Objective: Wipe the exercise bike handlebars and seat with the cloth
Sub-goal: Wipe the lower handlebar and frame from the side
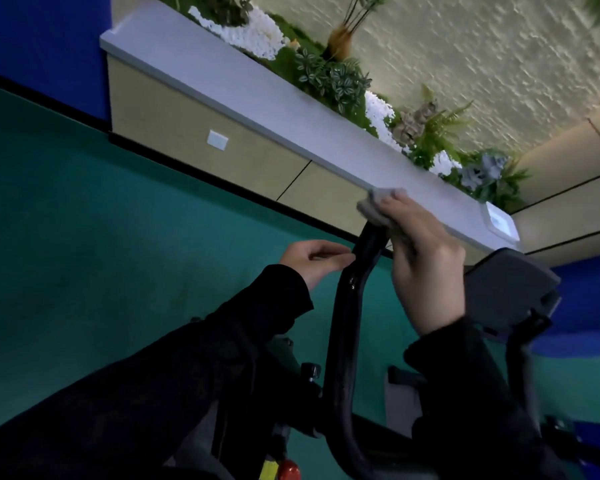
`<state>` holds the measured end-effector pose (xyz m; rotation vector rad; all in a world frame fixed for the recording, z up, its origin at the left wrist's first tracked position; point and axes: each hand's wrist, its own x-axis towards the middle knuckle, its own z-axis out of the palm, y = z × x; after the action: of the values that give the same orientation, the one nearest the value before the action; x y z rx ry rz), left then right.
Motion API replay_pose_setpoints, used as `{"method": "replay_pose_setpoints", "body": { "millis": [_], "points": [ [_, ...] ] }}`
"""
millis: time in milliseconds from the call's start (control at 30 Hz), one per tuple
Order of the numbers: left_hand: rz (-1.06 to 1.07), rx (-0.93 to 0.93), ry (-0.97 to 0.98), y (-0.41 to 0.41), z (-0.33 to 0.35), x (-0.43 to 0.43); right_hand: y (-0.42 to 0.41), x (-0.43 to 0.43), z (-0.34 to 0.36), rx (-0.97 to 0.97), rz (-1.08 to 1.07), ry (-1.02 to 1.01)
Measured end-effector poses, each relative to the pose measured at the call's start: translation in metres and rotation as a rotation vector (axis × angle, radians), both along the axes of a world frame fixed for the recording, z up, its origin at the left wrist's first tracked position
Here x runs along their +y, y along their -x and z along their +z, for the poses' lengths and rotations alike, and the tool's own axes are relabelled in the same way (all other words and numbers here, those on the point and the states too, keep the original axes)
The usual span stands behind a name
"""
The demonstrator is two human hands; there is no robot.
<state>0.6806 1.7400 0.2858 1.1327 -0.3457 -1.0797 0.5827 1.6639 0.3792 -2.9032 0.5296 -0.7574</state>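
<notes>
Right hand (426,265) gripping grey cloth (374,211) atop handlebar (347,323), left hand (309,261) curled beside it (grip unclear)

White ledge (257,98), small white square box (501,223) at its right end, teal floor (84,237) below

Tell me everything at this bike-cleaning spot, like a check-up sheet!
Surface: green floor beneath the bike.
Job's things: grey cloth over the top end of the black handlebar; seat not in view.
Clutter: nothing seen.
Hands: right hand grips the cloth; left hand holds the handlebar just below it.
Cables: nothing seen.
Surroundings: white ledge with plants, wall socket, grey panel on the bike.
</notes>
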Motion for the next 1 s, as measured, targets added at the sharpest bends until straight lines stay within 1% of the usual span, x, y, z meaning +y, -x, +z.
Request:
{"method": "replay_pose_setpoints", "body": {
  "millis": [67,133,200,267,300,367,467,533,633,800,933,1000],
  "points": [
    [0.004,-0.055,0.023,-0.006,0.007,-0.003,0.003,0.019,-0.016,-0.241,-0.238,-0.135],
    [-0.021,-0.124,0.019,-0.011,0.014,-0.007,-0.003,0.035,-0.027,-0.424,-0.403,-0.286],
    [-0.051,-0.165,0.003,-0.015,0.016,-0.010,-0.010,0.038,-0.032,-0.535,-0.525,-0.428],
    [-0.072,-0.170,-0.013,-0.018,0.014,-0.012,-0.012,0.029,-0.035,-0.581,-0.630,-0.626],
    [-0.083,-0.178,-0.019,-0.020,0.013,-0.012,-0.014,0.023,-0.034,-0.604,-0.656,-0.761],
    [-0.104,-0.192,-0.018,-0.022,0.012,-0.012,-0.019,0.012,-0.031,-0.653,-0.635,-0.989],
    [-0.145,-0.183,-0.001,-0.026,0.012,-0.013,-0.028,0.004,-0.024,-0.704,-0.561,-1.205],
    [-0.174,-0.175,0.006,-0.028,0.012,-0.013,-0.029,0.001,-0.022,-0.723,-0.528,-1.312],
    [-0.211,-0.156,-0.013,-0.031,0.012,-0.013,-0.025,0.002,-0.023,-0.741,-0.518,-1.374],
    [-0.280,-0.178,-0.035,-0.042,0.013,-0.016,-0.015,0.022,-0.041,-0.616,-0.633,-1.240],
    [-0.344,-0.217,-0.023,-0.049,0.015,-0.018,-0.014,0.026,-0.039,-0.612,-0.694,-1.308],
    [-0.372,-0.211,-0.022,-0.052,0.014,-0.019,-0.019,0.024,-0.036,-0.609,-0.719,-1.248]
  ]
}}
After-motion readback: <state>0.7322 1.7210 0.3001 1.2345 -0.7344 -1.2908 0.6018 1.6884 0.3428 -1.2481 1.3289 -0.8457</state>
